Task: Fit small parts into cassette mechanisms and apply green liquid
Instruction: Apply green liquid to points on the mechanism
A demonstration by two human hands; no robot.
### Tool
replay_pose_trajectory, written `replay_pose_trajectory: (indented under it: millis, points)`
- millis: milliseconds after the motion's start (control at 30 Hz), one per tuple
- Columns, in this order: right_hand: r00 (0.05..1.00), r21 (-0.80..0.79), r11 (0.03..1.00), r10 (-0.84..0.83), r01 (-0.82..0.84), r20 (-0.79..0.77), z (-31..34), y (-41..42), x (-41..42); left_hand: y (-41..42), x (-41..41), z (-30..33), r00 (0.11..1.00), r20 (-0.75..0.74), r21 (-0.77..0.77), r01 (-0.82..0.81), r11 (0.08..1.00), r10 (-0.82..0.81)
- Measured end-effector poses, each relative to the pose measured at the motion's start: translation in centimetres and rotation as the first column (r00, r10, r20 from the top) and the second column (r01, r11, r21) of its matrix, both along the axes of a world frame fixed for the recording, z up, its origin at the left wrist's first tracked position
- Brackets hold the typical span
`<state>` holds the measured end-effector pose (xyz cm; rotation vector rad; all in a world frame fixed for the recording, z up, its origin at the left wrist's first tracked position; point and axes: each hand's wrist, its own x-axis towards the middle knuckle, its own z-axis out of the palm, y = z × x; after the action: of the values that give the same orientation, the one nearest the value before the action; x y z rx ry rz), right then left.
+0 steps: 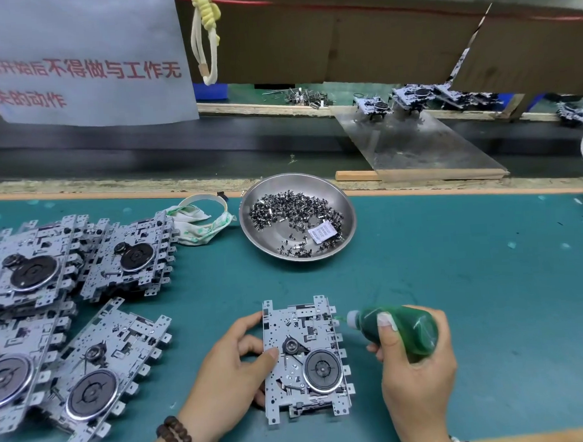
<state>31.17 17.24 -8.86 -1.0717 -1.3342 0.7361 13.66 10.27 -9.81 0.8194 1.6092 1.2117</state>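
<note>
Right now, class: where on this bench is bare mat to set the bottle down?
Bare mat lies right of the steel bowl and beyond the right hand. The left side is crowded with stacked mechanisms.

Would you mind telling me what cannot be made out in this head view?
- Green bottle: its body is partly hidden by the right hand.
- Label in the steel bowl: print too small.
- Stacked mechanisms: cut by the left edge.
- Held mechanism: left hand covers its left edge.
</note>
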Motion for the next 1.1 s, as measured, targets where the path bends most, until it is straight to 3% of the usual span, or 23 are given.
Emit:
replay_pose_trajectory:
  millis: [667,1100]
  points:
    - [0.997,0.032,0.999,-0.016,0.014,0.073,-0.48,-0.08,-0.13,-0.02,0.27,0.54,0.999,0.031,0.013,-0.008,1.000,0.008]
    - [0.999,0.002,0.999,-0.035,0.035,0.031,-0.04,-0.11,-0.39,-0.15,0.19,0.68,1.000,0.031,0.025,-0.003,1.000,0.002]
